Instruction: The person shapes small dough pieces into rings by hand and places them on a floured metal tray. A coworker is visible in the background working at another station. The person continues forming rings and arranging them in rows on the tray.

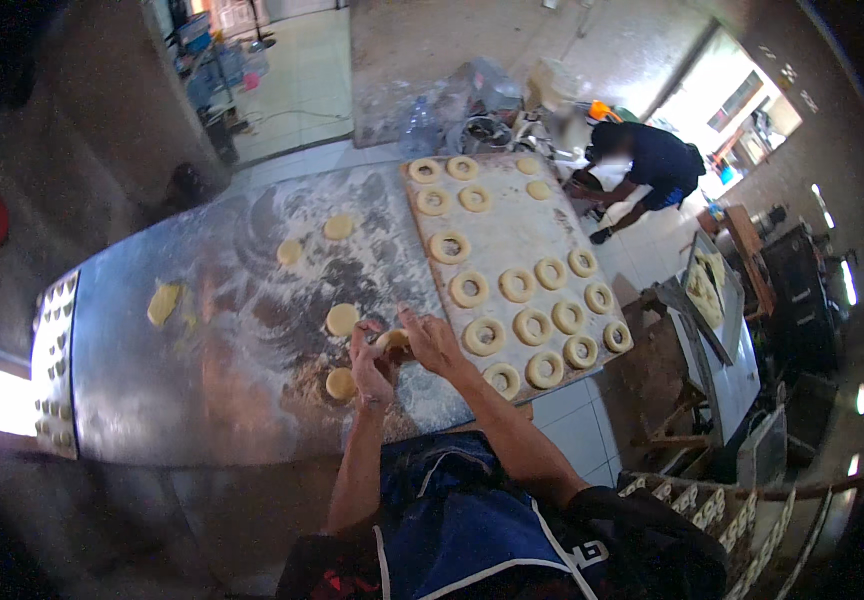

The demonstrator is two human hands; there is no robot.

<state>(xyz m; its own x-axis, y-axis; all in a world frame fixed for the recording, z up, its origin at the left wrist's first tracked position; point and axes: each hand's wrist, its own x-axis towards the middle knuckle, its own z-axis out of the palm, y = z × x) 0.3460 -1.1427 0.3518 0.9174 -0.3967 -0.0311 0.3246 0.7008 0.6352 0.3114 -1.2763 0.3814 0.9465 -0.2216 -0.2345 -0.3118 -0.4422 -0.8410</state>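
Observation:
Between my two hands, above the floured metal table (152, 390), is a piece of dough (393, 342). My left hand (370, 366) curls around its left side. On its other side, my right hand (432, 340) closes on it with the fingers bent. Flat dough rounds lie near my left hand, one dough round (342, 320) just beyond it and another dough round (341, 383) beside the wrist. Farther off sit two more, a larger round (339, 227) and a smaller round (290, 252). Right of my hands, a floured board (507, 235) bears several dough rings (484, 336) in rows.
A dough scrap (164, 304) rests on the table's left part. At the far left end stands a tray (56, 365) of small pieces. Beyond the board, a person in dark clothes (652, 160) bends over. A water bottle (419, 128) stands by the wall. Slatted racks (742, 530) are at lower right.

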